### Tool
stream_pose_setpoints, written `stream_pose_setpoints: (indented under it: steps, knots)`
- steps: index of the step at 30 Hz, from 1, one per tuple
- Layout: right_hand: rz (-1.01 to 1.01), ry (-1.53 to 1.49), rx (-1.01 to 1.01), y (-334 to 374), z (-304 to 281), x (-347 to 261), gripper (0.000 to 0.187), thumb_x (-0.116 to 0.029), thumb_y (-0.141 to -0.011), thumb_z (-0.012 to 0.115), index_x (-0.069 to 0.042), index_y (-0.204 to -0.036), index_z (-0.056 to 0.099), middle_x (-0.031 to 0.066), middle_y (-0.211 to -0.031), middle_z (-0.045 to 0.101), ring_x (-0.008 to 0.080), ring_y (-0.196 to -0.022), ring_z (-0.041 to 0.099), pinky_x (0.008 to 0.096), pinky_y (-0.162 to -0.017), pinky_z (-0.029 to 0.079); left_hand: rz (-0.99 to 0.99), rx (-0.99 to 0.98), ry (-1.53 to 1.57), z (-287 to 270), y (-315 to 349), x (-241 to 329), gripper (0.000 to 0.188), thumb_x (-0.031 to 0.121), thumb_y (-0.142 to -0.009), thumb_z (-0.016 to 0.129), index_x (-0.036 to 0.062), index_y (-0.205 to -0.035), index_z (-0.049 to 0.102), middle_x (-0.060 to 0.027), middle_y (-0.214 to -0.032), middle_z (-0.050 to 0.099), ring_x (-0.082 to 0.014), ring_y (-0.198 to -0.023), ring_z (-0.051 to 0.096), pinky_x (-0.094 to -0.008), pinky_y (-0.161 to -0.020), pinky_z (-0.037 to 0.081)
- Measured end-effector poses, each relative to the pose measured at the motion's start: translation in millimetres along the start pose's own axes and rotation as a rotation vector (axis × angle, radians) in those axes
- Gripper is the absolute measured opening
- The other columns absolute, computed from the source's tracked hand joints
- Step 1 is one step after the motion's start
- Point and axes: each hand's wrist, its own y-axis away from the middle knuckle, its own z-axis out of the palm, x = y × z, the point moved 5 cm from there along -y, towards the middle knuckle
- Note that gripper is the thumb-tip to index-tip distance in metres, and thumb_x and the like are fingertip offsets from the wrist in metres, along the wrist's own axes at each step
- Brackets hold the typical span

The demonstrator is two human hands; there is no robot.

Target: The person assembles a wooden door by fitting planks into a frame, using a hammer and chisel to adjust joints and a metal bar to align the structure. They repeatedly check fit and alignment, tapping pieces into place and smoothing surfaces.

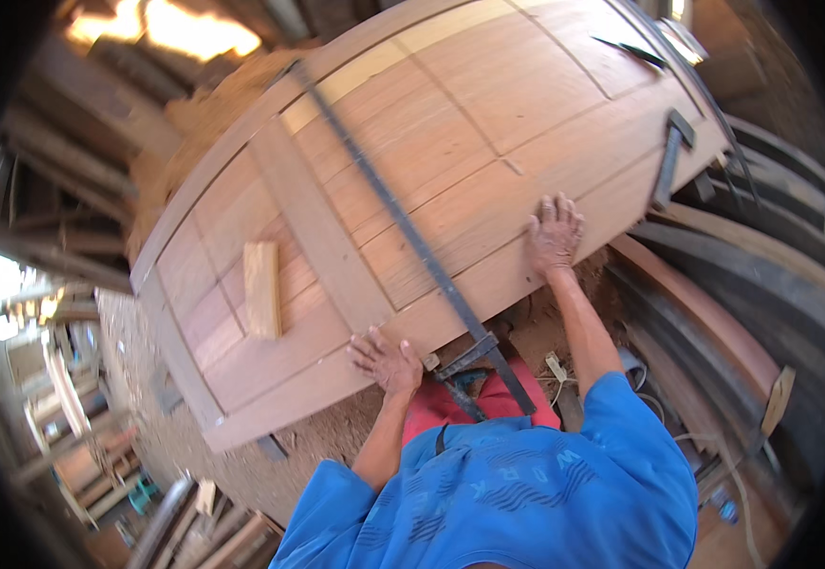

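A large wooden door panel (450,180) lies flat in front of me. My left hand (389,363) rests palm down on its near edge, fingers spread, left of a long metal bar clamp (386,194). The clamp spans the panel from far edge to near edge, its screw end close to my body. Farther right, my right hand (555,237) lies on the panel, fingers stretched out and holding nothing. A loose wood block (262,289) sits on the panel's left part. At the right end is a hammer (670,159), and beyond it a dark pointed tool (632,51).
Long boards (706,294) are piled along the right, several of them curved. A pale cord (737,474) trails at lower right. Sawdust (213,119) is heaped beyond the panel. More timber offcuts (205,531) lie at lower left, near a rack of wood pieces (85,465).
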Motion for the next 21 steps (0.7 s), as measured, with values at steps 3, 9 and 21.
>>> stream_pose_setpoints:
  steps: [3,9,21]
  knots:
    - [-0.007,-0.139,0.102,1,4,11,0.064,-0.042,-0.095,0.061,-0.013,-0.150,0.046,0.0160,-0.160,0.035,0.0370,-0.148,0.030,0.0546,-0.122,0.021,0.041,-0.104,0.021,-5,1,3,0.094,0.042,-0.091,0.058,-0.0032,-0.159,0.011,-0.0452,-0.159,-0.003,-0.0659,-0.146,-0.006,-0.0789,-0.111,0.000]
    - [0.369,0.021,0.137,44,10,9,0.071,-0.043,-0.097,0.058,-0.004,-0.152,0.039,0.0178,-0.162,0.031,0.0372,-0.149,0.028,0.0543,-0.121,0.020,0.196,-0.431,0.130,-36,2,-3,0.101,0.042,-0.089,0.065,-0.0063,-0.158,0.009,-0.0523,-0.153,-0.002,-0.0705,-0.142,-0.004,-0.0775,-0.111,0.002]
    - [0.387,-0.098,-0.145,42,15,-197,0.072,-0.054,-0.100,0.052,-0.006,-0.153,0.042,0.0254,-0.162,0.029,0.0486,-0.148,0.025,0.0583,-0.121,0.021,0.678,0.021,0.379,-117,-284,18,0.081,0.029,-0.086,0.069,-0.0047,-0.151,0.033,-0.0396,-0.154,0.026,-0.0543,-0.143,0.026,-0.0659,-0.116,0.019]
